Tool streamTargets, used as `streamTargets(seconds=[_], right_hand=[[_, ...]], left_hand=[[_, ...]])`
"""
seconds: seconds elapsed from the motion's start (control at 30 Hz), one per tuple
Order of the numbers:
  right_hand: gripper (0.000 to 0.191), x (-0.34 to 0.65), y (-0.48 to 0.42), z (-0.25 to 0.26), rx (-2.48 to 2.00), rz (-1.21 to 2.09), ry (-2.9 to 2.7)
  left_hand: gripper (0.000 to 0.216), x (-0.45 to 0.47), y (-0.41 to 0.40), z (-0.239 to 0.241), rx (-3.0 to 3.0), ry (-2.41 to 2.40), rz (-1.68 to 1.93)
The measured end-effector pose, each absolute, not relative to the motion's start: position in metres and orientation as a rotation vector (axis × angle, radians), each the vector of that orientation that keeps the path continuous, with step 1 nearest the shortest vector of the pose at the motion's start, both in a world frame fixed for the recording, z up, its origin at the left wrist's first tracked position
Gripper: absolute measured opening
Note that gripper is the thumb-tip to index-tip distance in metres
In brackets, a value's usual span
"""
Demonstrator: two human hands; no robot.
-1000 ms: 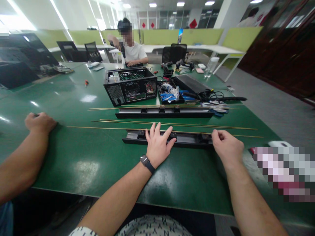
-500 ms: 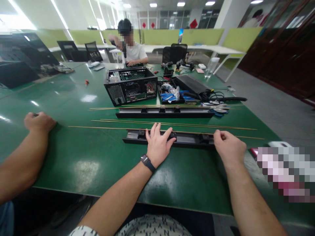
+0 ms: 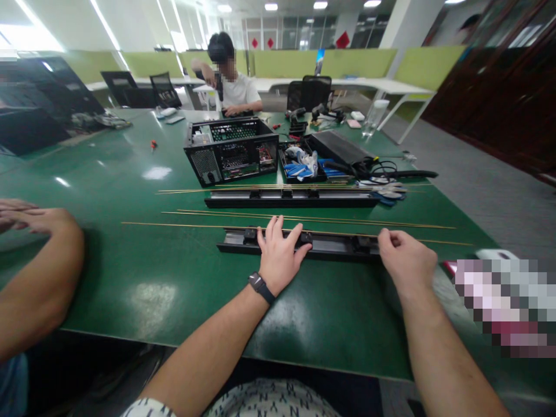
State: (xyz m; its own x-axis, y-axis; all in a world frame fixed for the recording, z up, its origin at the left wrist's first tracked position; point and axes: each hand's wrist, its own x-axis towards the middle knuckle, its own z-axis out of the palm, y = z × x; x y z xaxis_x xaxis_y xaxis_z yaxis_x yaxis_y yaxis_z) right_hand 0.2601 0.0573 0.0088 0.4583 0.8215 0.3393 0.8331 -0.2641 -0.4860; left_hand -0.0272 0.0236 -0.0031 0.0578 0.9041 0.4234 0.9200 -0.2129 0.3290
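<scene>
A long black rail point(image 3: 334, 245) lies across the green table point(image 3: 174, 278) just in front of me. My left hand point(image 3: 280, 255), a dark watch on its wrist, rests flat on the rail's middle with fingers spread. My right hand point(image 3: 406, 259) is closed in a pinch at the rail's right end, on a thin brass rod point(image 3: 174, 225) that runs along the rail's far side. More brass rods point(image 3: 313, 219) lie just behind. A second black rail point(image 3: 291, 198) lies farther back.
A co-worker's forearm and hands point(image 3: 30, 223) lie on the table at the left edge. Behind the rails stand an open computer case point(image 3: 230, 150), a tray of parts point(image 3: 304, 165), a black box and cables point(image 3: 343, 150). Another person point(image 3: 230, 81) works with a tool at the far end.
The co-worker's hand at the left has lifted from a fist on the table and moved left, now with fingers out. My right hand has edged slightly right along the rod. My left hand stays put.
</scene>
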Motion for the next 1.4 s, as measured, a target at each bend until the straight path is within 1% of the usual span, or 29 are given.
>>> streamTargets(seconds=[0.1,0.23,0.4,0.63,0.87,1.07,1.3,1.4], right_hand=[[0.039,0.263,0.059,0.008,-2.132,-0.05,-1.337],[0.038,0.263,0.059,0.006,-2.063,-0.054,-1.341],[0.041,0.261,0.057,0.006,-2.009,0.022,-1.395],[0.039,0.262,0.057,0.007,-2.066,-0.072,-1.349],[0.039,0.254,0.055,0.01,-1.998,0.069,-1.409],[0.039,0.26,0.057,0.01,-2.119,0.003,-1.344],[0.037,0.254,0.054,0.01,-1.98,0.079,-1.395],[0.037,0.255,0.055,0.01,-2.025,0.056,-1.409]], left_hand=[[0.05,-0.027,0.024,-0.003,-2.263,-1.955,-0.876],[0.05,-0.027,0.023,-0.003,-2.269,-1.947,-0.88],[0.05,-0.027,0.023,-0.002,-2.266,-1.95,-0.87],[0.049,-0.027,0.024,-0.003,-2.264,-1.95,-0.858],[0.049,-0.027,0.023,-0.002,-2.271,-1.951,-0.86],[0.05,-0.027,0.024,-0.003,-2.265,-1.946,-0.869],[0.05,-0.027,0.024,-0.003,-2.256,-1.949,-0.864],[0.05,-0.026,0.024,-0.003,-2.252,-1.947,-0.873]])
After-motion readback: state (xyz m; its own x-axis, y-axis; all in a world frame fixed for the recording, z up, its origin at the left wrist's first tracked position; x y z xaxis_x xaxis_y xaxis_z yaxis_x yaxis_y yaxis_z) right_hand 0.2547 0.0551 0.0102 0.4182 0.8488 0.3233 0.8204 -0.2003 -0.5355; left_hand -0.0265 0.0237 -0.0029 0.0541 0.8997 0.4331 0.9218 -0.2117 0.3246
